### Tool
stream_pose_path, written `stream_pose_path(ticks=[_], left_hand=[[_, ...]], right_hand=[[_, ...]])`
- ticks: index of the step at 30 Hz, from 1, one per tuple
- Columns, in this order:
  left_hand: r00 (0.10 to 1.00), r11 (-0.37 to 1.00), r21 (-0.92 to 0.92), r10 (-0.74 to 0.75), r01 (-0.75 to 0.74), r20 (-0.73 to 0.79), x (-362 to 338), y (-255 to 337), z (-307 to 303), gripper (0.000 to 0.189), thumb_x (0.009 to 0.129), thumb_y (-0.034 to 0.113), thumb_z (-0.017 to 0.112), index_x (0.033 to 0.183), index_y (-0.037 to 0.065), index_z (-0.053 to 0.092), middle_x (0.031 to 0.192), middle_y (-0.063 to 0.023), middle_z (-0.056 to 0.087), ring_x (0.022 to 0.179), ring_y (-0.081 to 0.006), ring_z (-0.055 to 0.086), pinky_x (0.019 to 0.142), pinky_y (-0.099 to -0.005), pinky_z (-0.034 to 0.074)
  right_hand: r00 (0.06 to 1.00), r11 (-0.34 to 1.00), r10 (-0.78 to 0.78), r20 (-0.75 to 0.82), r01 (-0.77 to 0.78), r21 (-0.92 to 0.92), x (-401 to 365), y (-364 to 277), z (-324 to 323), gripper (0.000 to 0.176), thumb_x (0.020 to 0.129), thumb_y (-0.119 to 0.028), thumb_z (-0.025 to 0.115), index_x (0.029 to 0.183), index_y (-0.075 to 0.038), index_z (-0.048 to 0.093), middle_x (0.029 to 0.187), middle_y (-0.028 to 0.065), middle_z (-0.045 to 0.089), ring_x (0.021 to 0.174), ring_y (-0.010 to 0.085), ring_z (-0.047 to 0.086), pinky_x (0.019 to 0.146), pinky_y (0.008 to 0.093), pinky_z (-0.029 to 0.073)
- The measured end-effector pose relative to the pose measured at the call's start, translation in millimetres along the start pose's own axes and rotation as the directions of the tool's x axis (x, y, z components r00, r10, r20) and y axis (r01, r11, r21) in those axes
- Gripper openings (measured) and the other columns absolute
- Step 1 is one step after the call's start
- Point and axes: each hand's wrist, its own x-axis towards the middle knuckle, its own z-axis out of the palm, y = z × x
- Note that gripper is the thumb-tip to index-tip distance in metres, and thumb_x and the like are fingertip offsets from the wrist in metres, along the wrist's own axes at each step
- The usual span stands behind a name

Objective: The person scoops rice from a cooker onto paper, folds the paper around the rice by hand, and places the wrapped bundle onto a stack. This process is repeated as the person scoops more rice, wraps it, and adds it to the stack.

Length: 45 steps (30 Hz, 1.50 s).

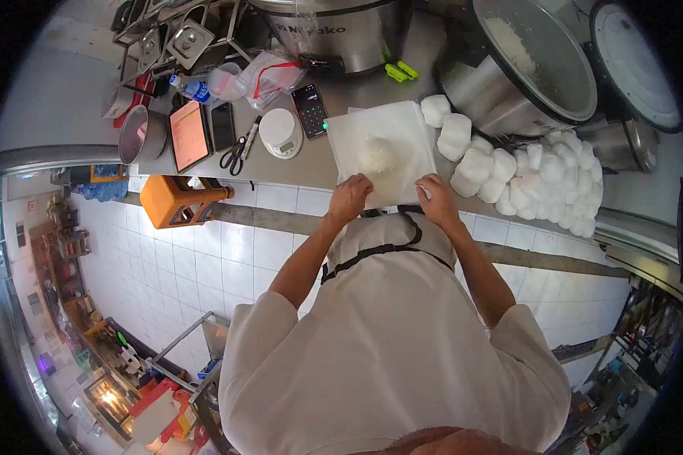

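Note:
A mound of white rice lies on a sheet of white paper at the front edge of the metal counter. My left hand is at the sheet's near left corner, its fingers closed on the paper. At the near right corner, my right hand pinches the paper between closed fingers. Right of the sheet, many wrapped white bundles are piled along the counter.
A white scale, a phone, scissors and a tablet lie to the left. Behind stand a large cooker and an open pot holding rice. An orange stool stands below.

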Motion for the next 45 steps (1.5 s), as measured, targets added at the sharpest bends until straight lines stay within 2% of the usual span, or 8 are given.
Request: stream_pose_path(ticks=[9,13,15,21,25,31,36,45], left_hand=[[0.948,0.899,-0.301,-0.294,0.318,0.125,20.7,-17.4,-12.9,0.018,0.092,0.017,0.073,0.102,0.002,0.070,0.095,-0.0145,0.071,0.086,-0.0320,0.070,0.079,-0.0405,0.055],[0.956,0.995,-0.088,-0.062,0.038,-0.288,12.6,30.7,-21.6,0.030,0.093,0.027,0.076,0.110,0.004,0.066,0.095,-0.0135,0.069,0.085,-0.0333,0.070,0.077,-0.0425,0.056],[0.964,0.986,0.142,-0.045,0.085,-0.262,6.3,53.0,-25.7,0.027,0.092,0.024,0.074,0.108,0.004,0.066,0.104,-0.0153,0.069,0.094,-0.0353,0.069,0.081,-0.0463,0.055],[0.930,0.925,-0.299,-0.303,0.235,-0.207,2.1,13.4,-13.2,0.019,0.095,0.022,0.071,0.097,0.003,0.074,0.102,-0.0148,0.075,0.095,-0.0360,0.072,0.082,-0.0443,0.056],[0.975,0.981,-0.165,-0.136,0.107,-0.178,-2.1,32.6,-30.3,0.017,0.096,0.020,0.069,0.092,0.004,0.073,0.098,-0.0128,0.074,0.092,-0.0350,0.071,0.079,-0.0447,0.057],[0.985,0.978,-0.159,-0.153,0.138,-0.082,-2.3,30.3,-10.1,0.010,0.091,0.014,0.071,0.091,0.004,0.069,0.093,-0.0120,0.071,0.088,-0.0349,0.070,0.076,-0.0478,0.057],[0.959,0.985,-0.151,-0.115,0.077,-0.259,1.0,32.1,-4.6,0.008,0.092,0.007,0.067,0.099,0.002,0.065,0.094,-0.0161,0.069,0.088,-0.0372,0.069,0.075,-0.0492,0.056],[0.886,0.945,-0.323,-0.188,0.046,-0.425,18.8,21.6,5.0,0.015,0.094,0.003,0.066,0.108,-0.002,0.064,0.096,-0.0193,0.067,0.088,-0.0374,0.067,0.077,-0.0446,0.053]], right_hand=[[0.927,0.850,-0.372,-0.053,0.317,-0.420,20.0,-19.7,-7.9,0.022,0.086,-0.017,0.073,0.106,-0.008,0.069,0.130,0.0064,0.061,0.123,0.0262,0.059,0.104,0.0498,0.044],[0.910,0.879,-0.400,-0.113,0.345,-0.328,52.9,-17.1,-3.7,0.014,0.089,-0.014,0.069,0.101,-0.007,0.067,0.117,0.0069,0.068,0.110,0.0262,0.066,0.100,0.0498,0.045],[0.930,0.907,-0.364,-0.058,0.340,-0.247,72.0,-23.2,-7.8,0.011,0.090,-0.013,0.067,0.099,-0.006,0.067,0.107,0.0094,0.071,0.101,0.0297,0.069,0.094,0.0492,0.049],[0.969,0.976,-0.218,0.117,0.215,0.033,94.0,-21.1,-21.4,0.012,0.095,-0.015,0.064,0.100,-0.005,0.068,0.097,0.0139,0.072,0.089,0.0376,0.069,0.078,0.0470,0.054],[0.979,0.988,-0.154,0.137,0.155,0.002,88.6,-23.1,-29.3,0.013,0.096,-0.018,0.065,0.102,-0.008,0.069,0.098,0.0122,0.073,0.089,0.0378,0.069,0.077,0.0463,0.054],[0.899,0.925,-0.373,-0.228,0.341,-0.167,57.3,-35.9,-28.6,0.012,0.094,-0.019,0.066,0.098,-0.008,0.070,0.093,0.0085,0.071,0.084,0.0322,0.069,0.073,0.0444,0.054],[0.837,0.967,-0.246,0.489,0.246,0.065,-1.5,-49.5,-9.8,0.013,0.089,-0.013,0.070,0.099,-0.004,0.070,0.098,0.0108,0.071,0.092,0.0337,0.068,0.082,0.0423,0.055],[0.884,0.794,-0.416,0.215,0.468,-0.388,14.9,-33.5,32.2,0.063,0.092,-0.025,0.065,0.151,-0.010,0.049,0.160,0.0063,0.043,0.150,0.0272,0.037,0.124,0.0505,0.029]])
